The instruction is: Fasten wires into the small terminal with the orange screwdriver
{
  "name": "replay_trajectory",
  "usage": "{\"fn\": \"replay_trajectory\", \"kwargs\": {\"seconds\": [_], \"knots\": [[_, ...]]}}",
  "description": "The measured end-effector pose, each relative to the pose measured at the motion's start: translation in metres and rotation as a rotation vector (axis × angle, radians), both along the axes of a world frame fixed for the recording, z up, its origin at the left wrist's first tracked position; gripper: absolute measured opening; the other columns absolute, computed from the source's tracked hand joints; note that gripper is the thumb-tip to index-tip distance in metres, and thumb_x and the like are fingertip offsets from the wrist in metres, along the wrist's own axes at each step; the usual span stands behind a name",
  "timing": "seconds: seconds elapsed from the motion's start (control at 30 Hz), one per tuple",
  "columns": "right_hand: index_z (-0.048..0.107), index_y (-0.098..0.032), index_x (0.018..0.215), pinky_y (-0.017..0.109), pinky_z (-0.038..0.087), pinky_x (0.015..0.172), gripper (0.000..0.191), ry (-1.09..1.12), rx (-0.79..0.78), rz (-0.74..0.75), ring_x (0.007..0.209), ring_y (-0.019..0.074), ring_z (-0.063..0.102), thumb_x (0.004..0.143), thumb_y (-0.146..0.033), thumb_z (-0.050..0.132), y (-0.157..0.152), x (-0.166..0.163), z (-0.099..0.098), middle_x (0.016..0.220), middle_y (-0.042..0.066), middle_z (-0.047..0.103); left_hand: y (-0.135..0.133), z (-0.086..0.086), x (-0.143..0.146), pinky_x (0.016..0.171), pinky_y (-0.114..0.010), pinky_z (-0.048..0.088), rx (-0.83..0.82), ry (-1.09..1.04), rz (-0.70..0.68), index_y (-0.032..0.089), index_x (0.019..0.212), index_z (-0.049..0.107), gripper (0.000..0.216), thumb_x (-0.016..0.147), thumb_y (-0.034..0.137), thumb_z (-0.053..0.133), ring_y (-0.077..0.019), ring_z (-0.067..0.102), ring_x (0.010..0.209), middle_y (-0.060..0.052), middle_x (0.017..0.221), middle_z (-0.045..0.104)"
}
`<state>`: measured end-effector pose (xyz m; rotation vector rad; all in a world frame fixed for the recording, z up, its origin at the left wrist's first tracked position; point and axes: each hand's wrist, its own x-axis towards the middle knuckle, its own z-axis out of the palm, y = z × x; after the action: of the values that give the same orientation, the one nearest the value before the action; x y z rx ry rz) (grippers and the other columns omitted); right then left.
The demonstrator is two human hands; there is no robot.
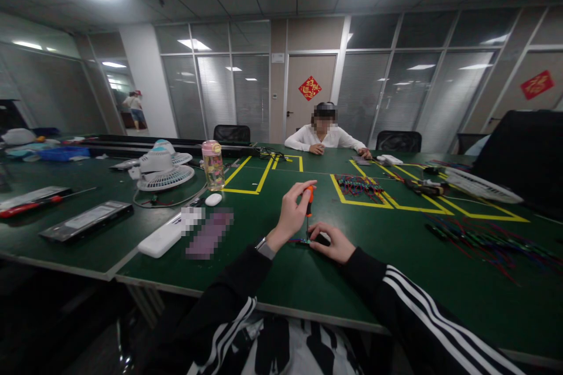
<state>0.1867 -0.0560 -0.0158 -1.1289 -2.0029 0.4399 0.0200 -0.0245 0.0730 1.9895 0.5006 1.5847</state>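
Note:
My left hand is closed round a small screwdriver with an orange handle, held upright with its tip down on a small dark part on the green table. My right hand lies on that part and pins it to the table, fingers curled over it. A few coloured wires stick out to the left of the part. A watch sits on my left wrist.
A white fan, a pink bottle, a white mouse and a white box lie to the left. Bundles of coloured wires lie inside yellow tape squares and at the right. A person in white sits across the table.

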Motion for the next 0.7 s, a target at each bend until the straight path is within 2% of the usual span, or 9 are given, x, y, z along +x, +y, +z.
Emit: {"fn": "replay_trajectory", "kwargs": {"seconds": [0.3, 0.53, 0.7], "knots": [[0.063, -0.018, 0.075, 0.040, 0.050, 0.090, 0.007, 0.002, -0.001, 0.007, 0.097, 0.0228, 0.066, 0.073, -0.021, 0.069, 0.0013, 0.0012, -0.0013, 0.100, 0.009, 0.069, -0.0003, 0.0007, 0.0001, 0.084, -0.027, 0.045, 0.004, 0.003, -0.001, 0.018, 0.114, 0.064, 0.028, 0.095, 0.023, 0.045, -0.0145, 0.060, 0.093, -0.006, 0.102, 0.066], [0.062, -0.019, 0.075, 0.040, 0.050, 0.090, 0.008, 0.008, 0.005, 0.001, 0.097, 0.0228, 0.066, 0.072, -0.021, 0.069, 0.0002, 0.0003, -0.0007, 0.099, 0.009, 0.069, -0.0014, 0.0006, -0.0003, 0.081, -0.026, 0.045, 0.055, 0.022, 0.066, 0.021, 0.109, 0.068, 0.023, 0.089, 0.026, 0.057, -0.0139, 0.056, 0.085, -0.003, 0.092, 0.059], [0.062, -0.019, 0.075, 0.040, 0.050, 0.090, 0.009, 0.019, -0.005, -0.004, 0.098, 0.0228, 0.066, 0.072, -0.022, 0.070, 0.0000, 0.0002, -0.0003, 0.100, 0.009, 0.070, -0.0003, 0.0002, -0.0005, 0.089, -0.029, 0.045, -0.003, 0.013, -0.012, 0.021, 0.117, 0.064, 0.030, 0.096, 0.026, 0.043, -0.0161, 0.060, 0.099, -0.006, 0.106, 0.063]]}}
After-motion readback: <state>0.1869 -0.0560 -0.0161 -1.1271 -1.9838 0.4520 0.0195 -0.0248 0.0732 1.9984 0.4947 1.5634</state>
